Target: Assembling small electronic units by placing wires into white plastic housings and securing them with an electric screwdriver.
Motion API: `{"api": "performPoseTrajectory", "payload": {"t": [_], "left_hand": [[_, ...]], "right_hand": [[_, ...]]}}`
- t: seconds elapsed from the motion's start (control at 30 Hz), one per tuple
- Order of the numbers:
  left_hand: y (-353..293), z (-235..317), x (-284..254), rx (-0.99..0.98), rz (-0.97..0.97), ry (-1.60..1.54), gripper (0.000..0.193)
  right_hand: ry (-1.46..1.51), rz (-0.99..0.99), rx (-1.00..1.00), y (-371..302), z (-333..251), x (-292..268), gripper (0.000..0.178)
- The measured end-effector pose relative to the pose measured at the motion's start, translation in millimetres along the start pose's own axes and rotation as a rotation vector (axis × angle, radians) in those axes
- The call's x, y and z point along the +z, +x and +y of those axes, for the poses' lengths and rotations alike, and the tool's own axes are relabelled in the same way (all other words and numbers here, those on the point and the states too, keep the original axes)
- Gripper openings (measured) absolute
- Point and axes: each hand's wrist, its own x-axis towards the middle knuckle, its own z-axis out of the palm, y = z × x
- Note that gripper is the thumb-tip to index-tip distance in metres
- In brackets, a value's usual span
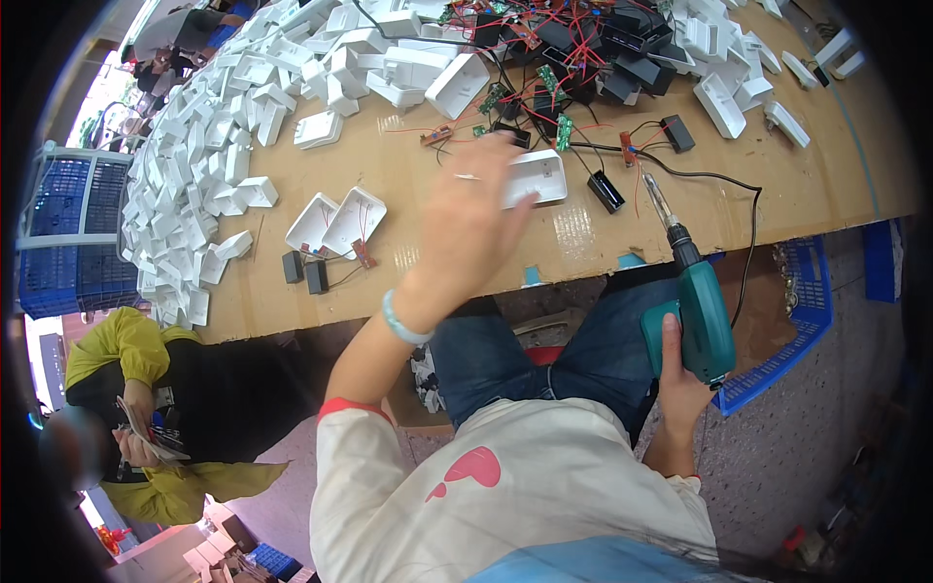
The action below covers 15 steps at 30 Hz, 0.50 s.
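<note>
My right hand [683, 394] is wrapped around the handle of a green power screwdriver [707, 316], whose long bit points away from me over the table's front edge. On the table, my left hand [471, 219] grips the left end of a white plastic case [537, 178]. Its thumb lies at the case's near edge and its fingers at the far edge, slightly blurred. Right of the case lies a black battery holder [605, 192]. Two open white cases [352, 223] with red wires sit to the left, beside small black boxes [317, 276].
White cases [194, 185] are heaped along the left and back. Behind my left hand is a tangle of black boxes and red wires [583, 49]. A black cord [700, 175] runs across the right side. Blue crates [777, 369] stand below. At left, a person in yellow-green sleeves [117, 345] holds papers.
</note>
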Motion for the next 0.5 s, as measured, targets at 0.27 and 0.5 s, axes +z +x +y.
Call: {"api": "performPoseTrajectory", "payload": {"t": [0.27,0.5], "left_hand": [[-22.9,-96.1,59.1,-0.754,0.434,-0.34,0.052],[-11.1,-111.9,58.3,-0.835,0.605,-0.996,0.031]], "right_hand": [[-0.034,-0.094,-0.038,2.6,-4.0,3.4,0.019],[-0.009,-0.074,-0.064,-1.6,-8.0,1.9,0.019]]}}
